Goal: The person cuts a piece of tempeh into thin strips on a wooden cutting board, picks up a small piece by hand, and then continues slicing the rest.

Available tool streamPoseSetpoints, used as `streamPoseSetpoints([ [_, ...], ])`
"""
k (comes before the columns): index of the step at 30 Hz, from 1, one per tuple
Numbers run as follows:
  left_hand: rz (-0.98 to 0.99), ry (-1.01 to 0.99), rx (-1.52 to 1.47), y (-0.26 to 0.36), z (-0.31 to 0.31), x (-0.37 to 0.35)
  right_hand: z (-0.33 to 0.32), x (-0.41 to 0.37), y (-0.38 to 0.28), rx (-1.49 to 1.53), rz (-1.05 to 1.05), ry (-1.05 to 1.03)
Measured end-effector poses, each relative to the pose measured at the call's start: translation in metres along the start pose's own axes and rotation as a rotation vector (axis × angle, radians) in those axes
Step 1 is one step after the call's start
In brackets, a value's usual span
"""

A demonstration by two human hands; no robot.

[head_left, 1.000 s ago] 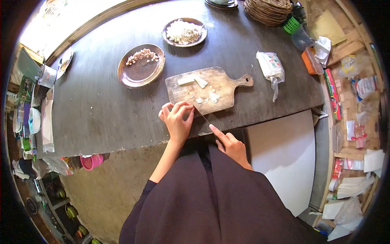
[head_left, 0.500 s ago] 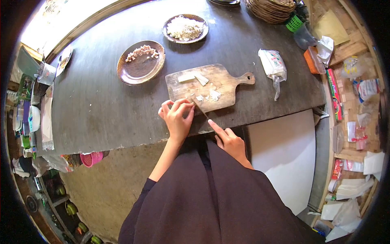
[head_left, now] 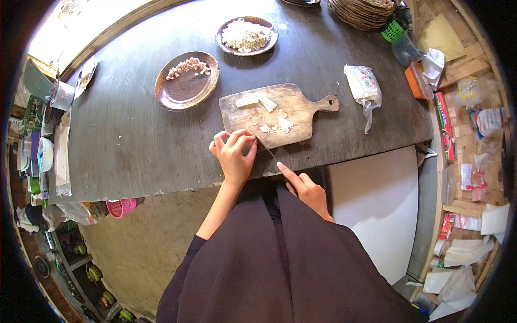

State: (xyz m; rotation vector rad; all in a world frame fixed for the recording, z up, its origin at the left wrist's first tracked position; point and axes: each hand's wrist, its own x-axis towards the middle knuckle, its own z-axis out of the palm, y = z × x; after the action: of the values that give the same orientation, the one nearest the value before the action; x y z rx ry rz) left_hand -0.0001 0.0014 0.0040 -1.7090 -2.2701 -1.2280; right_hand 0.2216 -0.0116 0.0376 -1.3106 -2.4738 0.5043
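My left hand (head_left: 235, 153) is at the lower left corner of a wooden cutting board (head_left: 300, 116), fingers bent and pressed together. What lies under its fingertips is hidden. My right hand (head_left: 306, 188) is closed round a knife (head_left: 265, 147), index finger stretched along it. The blade points up and left, its tip beside my left fingertips. White strips (head_left: 258, 101) lie on the upper part of the board, and small white chopped pieces (head_left: 285, 125) lie near its middle.
Behind the board stand a brown plate (head_left: 188, 99) with pinkish pieces and another plate (head_left: 221, 43) heaped with white shreds. A plastic-wrapped white package (head_left: 363, 86) lies to the right. Farther right are an orange container (head_left: 418, 81), a green basket (head_left: 392, 31) and a woven stack (head_left: 362, 13).
My right hand and the knife have shifted very slightly, with the knife at a slightly different angle. My left hand stays in nearly the same place.
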Motion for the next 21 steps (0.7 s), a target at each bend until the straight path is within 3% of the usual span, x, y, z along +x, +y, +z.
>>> streamPoseSetpoints([
  [9,-0.003,0.002,-0.008,-0.003,0.003,-0.002,0.015,0.016,-0.003,-0.130,-0.034,0.081],
  [21,-0.009,0.003,0.003,-0.001,0.001,-0.001,-0.003,0.000,0.002,-0.008,0.016,0.033],
])
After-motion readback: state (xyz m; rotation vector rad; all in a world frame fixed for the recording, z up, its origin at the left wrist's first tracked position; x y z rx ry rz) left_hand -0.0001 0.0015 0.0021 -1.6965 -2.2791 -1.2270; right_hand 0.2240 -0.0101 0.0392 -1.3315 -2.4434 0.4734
